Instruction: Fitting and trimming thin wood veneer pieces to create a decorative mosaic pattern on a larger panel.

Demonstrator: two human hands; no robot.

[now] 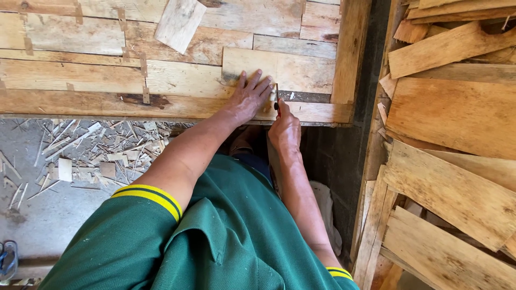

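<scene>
My left hand (250, 94) lies flat, fingers spread, on a short pale wooden plank (293, 70) set on a panel of joined boards (80, 78). Beside it my right hand (284, 129) grips a thin dark pencil-like tool (277, 101), its tip at the plank's lower edge next to my left fingers. Both forearms reach out from green short sleeves with yellow trim.
A loose wood offcut (179, 21) lies on the panel at the top. Wood chips and splinters (97, 145) litter the grey floor at left. A heap of rough planks (457, 134) fills the right side. A wooden frame rail (349, 48) edges the panel.
</scene>
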